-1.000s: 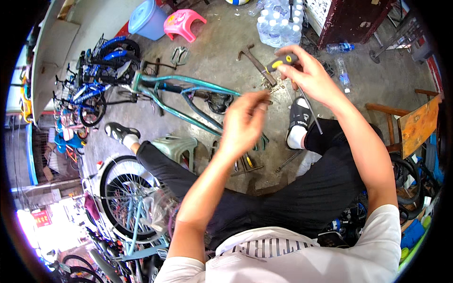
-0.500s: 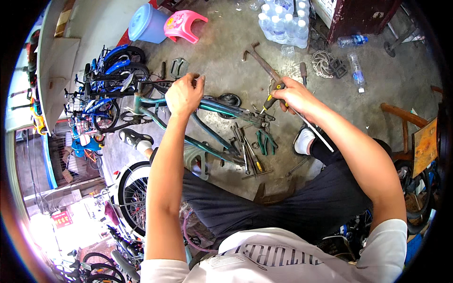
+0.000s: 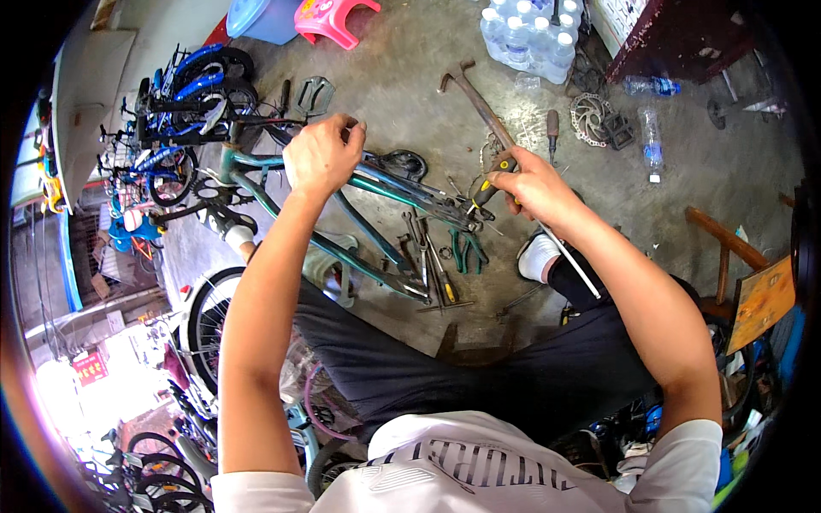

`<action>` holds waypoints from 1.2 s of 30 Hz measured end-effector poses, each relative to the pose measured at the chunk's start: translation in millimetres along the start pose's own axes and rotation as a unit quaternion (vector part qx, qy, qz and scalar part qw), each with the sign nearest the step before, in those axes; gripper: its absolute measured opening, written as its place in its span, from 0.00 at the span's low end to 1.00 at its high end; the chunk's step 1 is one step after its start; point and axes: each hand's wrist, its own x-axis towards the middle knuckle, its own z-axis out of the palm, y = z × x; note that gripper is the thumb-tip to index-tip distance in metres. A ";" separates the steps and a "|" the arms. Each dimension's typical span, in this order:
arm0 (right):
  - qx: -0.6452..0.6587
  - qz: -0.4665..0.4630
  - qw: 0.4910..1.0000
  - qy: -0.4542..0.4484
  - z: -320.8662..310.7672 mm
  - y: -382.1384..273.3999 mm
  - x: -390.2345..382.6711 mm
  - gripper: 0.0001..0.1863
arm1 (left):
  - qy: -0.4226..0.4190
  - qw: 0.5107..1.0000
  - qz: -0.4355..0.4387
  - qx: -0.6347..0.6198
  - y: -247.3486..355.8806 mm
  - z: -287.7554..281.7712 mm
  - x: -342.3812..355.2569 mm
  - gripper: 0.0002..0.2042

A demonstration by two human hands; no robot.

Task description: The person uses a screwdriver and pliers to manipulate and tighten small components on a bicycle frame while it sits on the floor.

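Observation:
A green bicycle frame [image 3: 376, 186] lies in front of me, its paint worn. My left hand [image 3: 321, 161] rests over its upper tubes with fingers curled; the palm side is hidden, so whatever it grips cannot be seen. My right hand [image 3: 532, 186] is closed around a screwdriver with a yellow-and-black handle [image 3: 484, 193], pointed down at the frame's right end. Beyond that hand extends a rusty bar with a hooked end [image 3: 481, 104]. A pale metal rod [image 3: 571, 261] shows beneath my right wrist; whether it joins the bar is hidden.
Wrenches [image 3: 419, 244] and green-handled pliers [image 3: 466, 250] lie near the frame. Farther off are a brake disc [image 3: 588, 118], a dark-handled tool [image 3: 552, 128], a pedal [image 3: 315, 96], wrapped water bottles [image 3: 528, 38] and a pink stool [image 3: 335, 21]. Blue bicycles [image 3: 201, 85] stand left; a wooden chair [image 3: 727, 244] is right.
The view has shifted a little, bringing the frame and floor closer. Both hands keep about the same places on the work, and the screwdriver stays in my right hand.

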 end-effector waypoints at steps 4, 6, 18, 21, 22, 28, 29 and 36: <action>0.033 0.021 0.999 -0.014 2.5 -8.7 1.1 0.21 | -0.009 1.000 0.012 0.012 -1.8 -0.7 1.7 0.18; 0.032 0.053 0.998 -0.024 0.2 -8.5 8.1 0.20 | -0.023 1.000 0.000 0.021 0.0 -0.8 2.0 0.18; -0.079 0.019 0.993 -0.084 -8.3 -15.1 19.6 0.15 | -0.027 0.999 0.001 0.021 1.6 -0.7 3.6 0.17; -0.061 -0.008 0.984 -0.169 -14.8 -17.6 19.6 0.17 | -0.023 0.999 0.023 0.023 -1.4 0.3 0.5 0.17; -0.090 0.019 0.978 -0.186 -17.2 -23.9 18.7 0.17 | -0.009 0.999 0.041 0.023 -4.1 3.0 -0.1 0.16; -0.067 0.105 0.981 -0.149 -17.2 -24.5 17.1 0.18 | -0.010 0.993 0.116 0.024 -5.1 1.7 4.0 0.15; -0.063 0.103 0.982 -0.148 -16.3 -24.9 16.5 0.18 | -0.019 0.992 0.123 0.029 -5.4 0.6 4.8 0.15; -0.013 0.108 0.988 -0.111 -2.9 -25.6 13.6 0.17 | -0.086 0.987 0.123 0.057 -5.2 -0.6 9.8 0.16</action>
